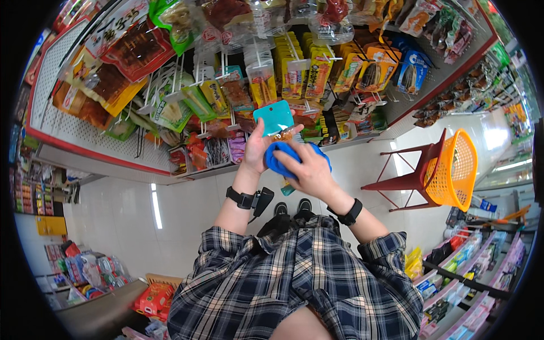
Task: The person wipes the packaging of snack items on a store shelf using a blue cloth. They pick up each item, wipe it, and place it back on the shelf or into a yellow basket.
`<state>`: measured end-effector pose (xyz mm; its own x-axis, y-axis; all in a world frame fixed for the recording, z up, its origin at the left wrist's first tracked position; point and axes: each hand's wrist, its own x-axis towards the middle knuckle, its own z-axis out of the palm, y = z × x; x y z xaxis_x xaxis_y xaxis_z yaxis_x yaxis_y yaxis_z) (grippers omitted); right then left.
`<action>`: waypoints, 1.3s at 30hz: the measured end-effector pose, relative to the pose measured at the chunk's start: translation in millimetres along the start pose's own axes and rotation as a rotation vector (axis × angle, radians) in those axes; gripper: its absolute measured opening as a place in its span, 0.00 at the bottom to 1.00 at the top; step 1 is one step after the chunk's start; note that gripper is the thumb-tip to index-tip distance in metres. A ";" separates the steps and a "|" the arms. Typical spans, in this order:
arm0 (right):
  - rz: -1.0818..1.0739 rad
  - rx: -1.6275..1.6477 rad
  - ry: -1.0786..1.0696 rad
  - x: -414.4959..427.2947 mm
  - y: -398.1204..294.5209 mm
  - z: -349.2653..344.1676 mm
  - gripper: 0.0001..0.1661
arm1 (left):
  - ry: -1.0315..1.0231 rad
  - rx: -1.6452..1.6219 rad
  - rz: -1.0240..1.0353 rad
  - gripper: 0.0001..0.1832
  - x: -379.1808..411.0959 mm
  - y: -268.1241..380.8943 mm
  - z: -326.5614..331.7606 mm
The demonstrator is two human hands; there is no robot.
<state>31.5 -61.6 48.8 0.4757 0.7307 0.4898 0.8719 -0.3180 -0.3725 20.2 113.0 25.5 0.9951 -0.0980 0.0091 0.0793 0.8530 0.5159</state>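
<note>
My left hand supports a snack packet from beneath, its thumb along the side. The packet has a teal top with a small hang hole and a clear section showing brown food. A bunched blue cloth lies over the lower part of the packet, pressed there by my right hand. The packet's teal lower end shows below the cloth; the middle is covered. Ahead of both hands, yellow snack packets hang from metal hooks.
A white pegboard rack with a red edge curves around ahead, full of hanging snacks. On the right, a yellow plastic basket rests on a dark red stool. Tiered shelves with small goods stand behind right. The floor is pale tile.
</note>
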 end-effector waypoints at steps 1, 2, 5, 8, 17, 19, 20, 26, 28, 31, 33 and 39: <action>0.025 0.007 0.036 4.2 5.5 -0.7 0.38 | -0.018 -0.010 -0.013 0.37 -0.2 -2.4 -1.3; 0.115 0.019 0.101 9.6 10.8 -1.7 0.37 | -0.016 0.017 0.006 0.36 -1.4 -6.9 -1.9; 0.401 0.222 0.185 26.7 29.8 -12.3 0.36 | 0.009 0.054 -0.019 0.29 -7.8 -27.0 -16.2; 0.399 0.237 0.239 30.2 43.8 -9.8 0.36 | 0.144 0.221 0.079 0.26 -9.2 -35.9 26.7; -0.029 0.135 -0.034 4.7 21.9 -8.2 0.37 | 0.031 0.078 0.150 0.33 -14.5 -12.8 12.3; 0.060 0.130 0.062 12.0 27.5 -9.2 0.36 | 0.115 0.080 0.129 0.33 -19.6 -17.4 10.5; 0.141 0.137 0.100 18.1 34.3 -7.9 0.37 | -0.001 -0.070 0.071 0.32 -24.9 -22.6 -7.1; 0.043 0.134 0.118 28.4 24.6 -10.2 0.39 | 0.126 -0.054 0.038 0.32 -29.4 -31.7 -4.0; -0.059 0.111 -0.010 16.7 11.9 -8.2 0.38 | 0.136 0.035 0.120 0.36 -26.0 -20.6 8.4; -0.104 0.098 -0.058 -4.8 5.8 -1.0 0.37 | 0.060 0.062 0.190 0.40 -26.8 -5.7 8.9; -0.039 0.106 -0.009 -15.1 8.8 -2.5 0.37 | -0.002 0.021 0.205 0.40 -29.0 -1.7 5.9; 0.103 0.162 0.090 -13.4 3.5 -4.0 0.37 | 0.025 -0.048 0.245 0.39 -24.0 -10.1 10.9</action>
<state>28.7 -74.9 44.2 0.5762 0.6400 0.5083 0.7914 -0.2815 -0.5426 -5.1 101.2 29.5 0.9861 0.1267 0.1072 -0.1622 0.8730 0.4599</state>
